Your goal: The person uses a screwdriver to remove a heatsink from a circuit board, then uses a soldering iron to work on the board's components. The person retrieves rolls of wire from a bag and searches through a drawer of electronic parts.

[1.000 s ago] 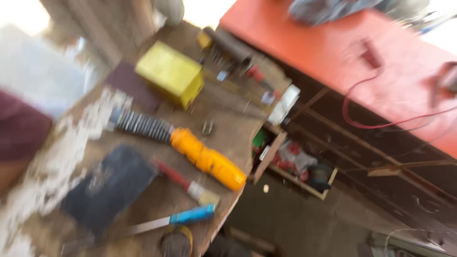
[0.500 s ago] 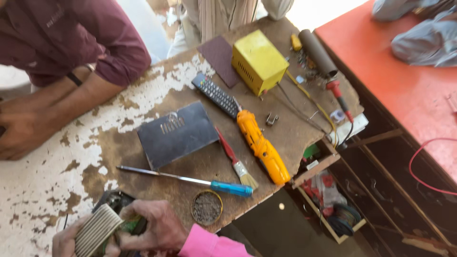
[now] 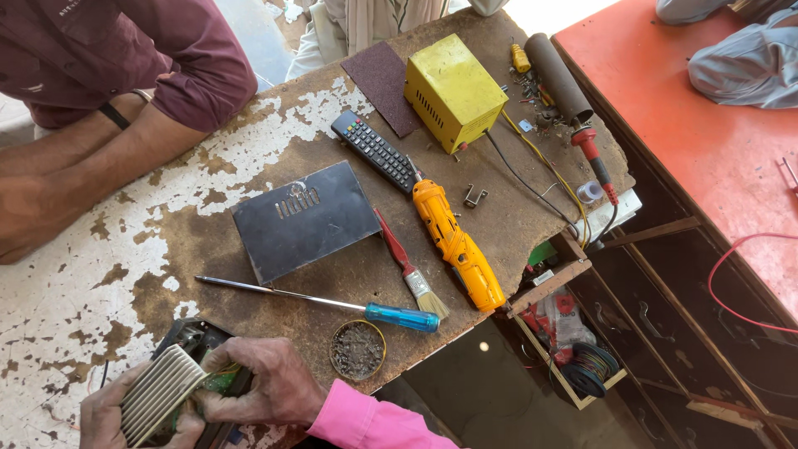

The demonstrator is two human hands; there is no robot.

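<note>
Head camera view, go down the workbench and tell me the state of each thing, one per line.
Finned heat sink: gripped by left hand and right hand.
Blue-handled screwdriver: lying flat, untouched.
Paintbrush: lying flat.
Orange power screwdriver: lying on its side.
Black box: closed, flat.
Drawer: pulled open.

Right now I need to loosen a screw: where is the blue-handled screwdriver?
In the head view, the blue-handled screwdriver lies on the worn table, lower centre, just below the dark metal box, its handle between the paintbrush and the small round tin.
</note>
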